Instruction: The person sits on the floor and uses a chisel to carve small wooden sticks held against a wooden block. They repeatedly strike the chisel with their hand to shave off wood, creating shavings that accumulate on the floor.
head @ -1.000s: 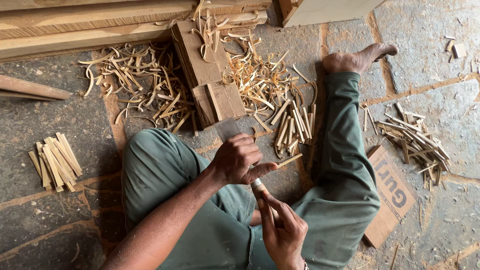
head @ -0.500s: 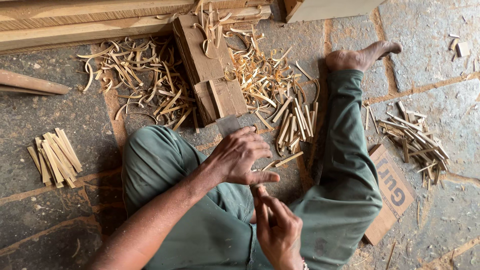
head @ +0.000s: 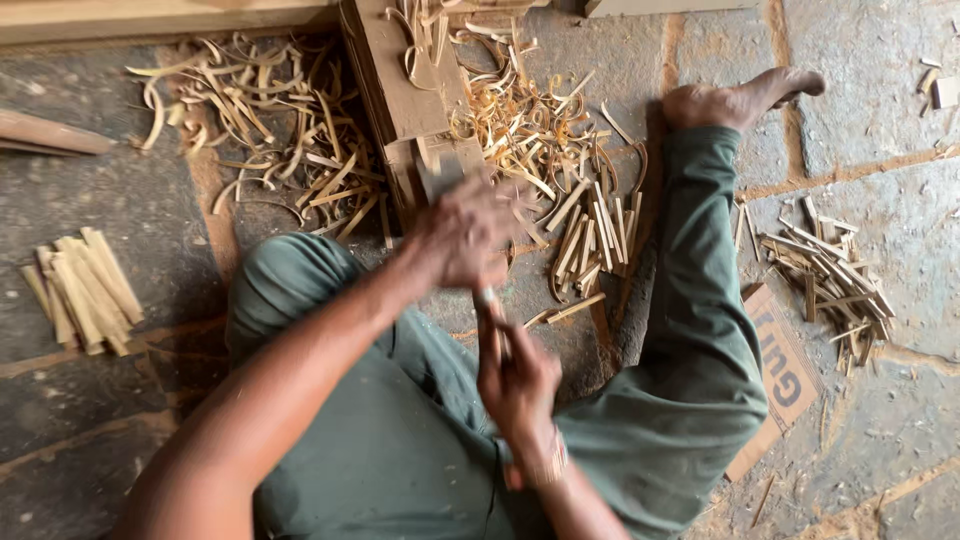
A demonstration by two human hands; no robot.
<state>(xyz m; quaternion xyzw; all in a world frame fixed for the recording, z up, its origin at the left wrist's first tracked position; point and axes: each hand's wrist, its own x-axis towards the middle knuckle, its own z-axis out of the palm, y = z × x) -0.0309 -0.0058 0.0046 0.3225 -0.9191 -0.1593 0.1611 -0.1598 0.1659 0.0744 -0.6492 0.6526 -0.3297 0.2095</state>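
Observation:
I sit on a stone floor in green trousers (head: 400, 440). My right hand (head: 515, 385) is closed around the lower part of a thin wooden stick (head: 490, 315) that stands upright over my lap. Blurred by motion, my left hand (head: 465, 235) has its fingers curled over the stick's upper end. Just beyond my left hand lies a long wooden block (head: 400, 90). Pale split sticks (head: 595, 235) lie to the right of my hands.
Curled wood shavings (head: 520, 130) and chips (head: 280, 130) cover the floor around the block. A bundle of cut sticks (head: 85, 290) lies at the left, another pile (head: 820, 275) at the right beside a cardboard piece (head: 785, 375). My bare foot (head: 740, 100) reaches to the upper right.
My left hand has moved up and away from my lap, opened briefly, and now closes over the stick's top. The right hand has raised the stick slightly.

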